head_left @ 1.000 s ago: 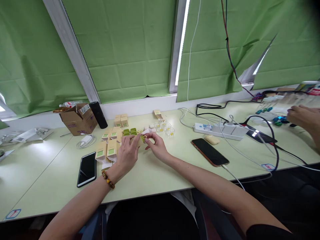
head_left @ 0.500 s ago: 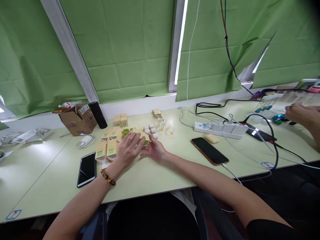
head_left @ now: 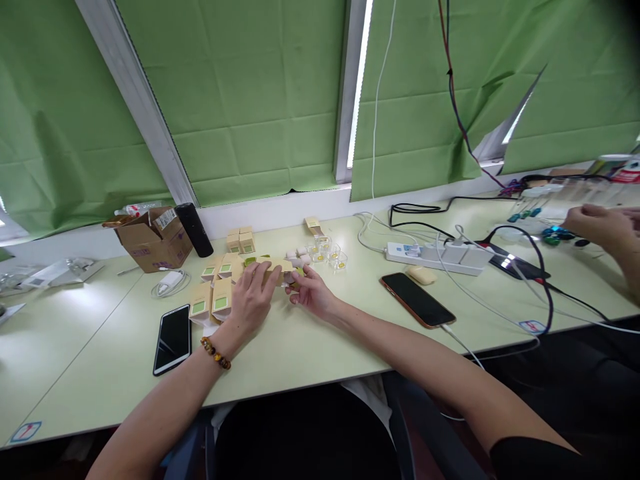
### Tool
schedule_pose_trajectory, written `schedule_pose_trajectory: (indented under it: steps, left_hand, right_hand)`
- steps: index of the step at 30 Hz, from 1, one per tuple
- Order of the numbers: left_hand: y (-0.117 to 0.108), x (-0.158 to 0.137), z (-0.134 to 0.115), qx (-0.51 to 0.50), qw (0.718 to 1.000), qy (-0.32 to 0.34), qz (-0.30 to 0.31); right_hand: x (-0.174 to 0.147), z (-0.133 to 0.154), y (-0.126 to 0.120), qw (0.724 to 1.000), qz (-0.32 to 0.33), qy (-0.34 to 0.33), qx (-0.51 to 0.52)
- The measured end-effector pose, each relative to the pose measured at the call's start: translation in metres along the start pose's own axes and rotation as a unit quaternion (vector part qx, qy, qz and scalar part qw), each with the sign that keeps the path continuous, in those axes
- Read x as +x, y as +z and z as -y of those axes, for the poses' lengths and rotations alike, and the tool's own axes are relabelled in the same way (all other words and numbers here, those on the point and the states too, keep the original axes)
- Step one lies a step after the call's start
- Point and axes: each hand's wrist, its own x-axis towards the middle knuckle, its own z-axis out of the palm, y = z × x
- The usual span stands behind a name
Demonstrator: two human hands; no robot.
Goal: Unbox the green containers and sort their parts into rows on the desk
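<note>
My left hand (head_left: 254,293) is closed over a small tan cardboard box (head_left: 281,267), fingers bent across its top. My right hand (head_left: 314,293) meets the box's right end, thumb and fingers pinched around a small greenish bit I cannot make out. Several tan boxes with green label windows (head_left: 221,298) stand just left of my left hand. Green pieces (head_left: 249,261) lie behind its fingers. Beyond my right hand are small white cylinders (head_left: 299,253) and clear little containers with yellow bits inside (head_left: 335,255).
A phone (head_left: 173,339) lies at left, near a white cable (head_left: 171,283), a brown carton (head_left: 153,240) and a black cylinder (head_left: 194,230). On the right are another phone (head_left: 418,300), an earbud case (head_left: 421,275), a power strip (head_left: 440,257) and another person's hand (head_left: 597,227).
The box has shifted slightly left and tilted with my left hand. My right hand has drawn its fingers in at the box's right end.
</note>
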Motion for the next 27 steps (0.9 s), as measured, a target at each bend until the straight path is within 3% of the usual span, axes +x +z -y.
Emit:
schedule_pose_trajectory:
  steps: [8, 15, 17, 21, 27]
  left_hand:
    - [-0.001, -0.001, 0.001, -0.035, 0.994, -0.096, 0.031]
    - [-0.003, 0.001, 0.003, -0.064, 0.982, -0.175, 0.042]
    - [-0.002, -0.001, 0.004, -0.064, 0.982, -0.173, 0.045]
    - [0.000, -0.004, 0.003, -0.047, 0.988, -0.141, 0.051]
    - [0.003, -0.006, -0.001, -0.051, 0.996, -0.063, 0.034]
  right_hand:
    - [0.001, -0.005, -0.001, 0.985, -0.075, -0.091, -0.129]
    - [-0.010, 0.009, 0.005, 0.938, -0.066, -0.215, -0.263]
    - [-0.015, 0.016, 0.007, 0.934, -0.018, -0.209, -0.289]
    - [-0.018, 0.021, 0.008, 0.943, 0.086, -0.122, -0.297]
    - [-0.014, 0.014, 0.007, 0.937, 0.179, -0.047, -0.295]
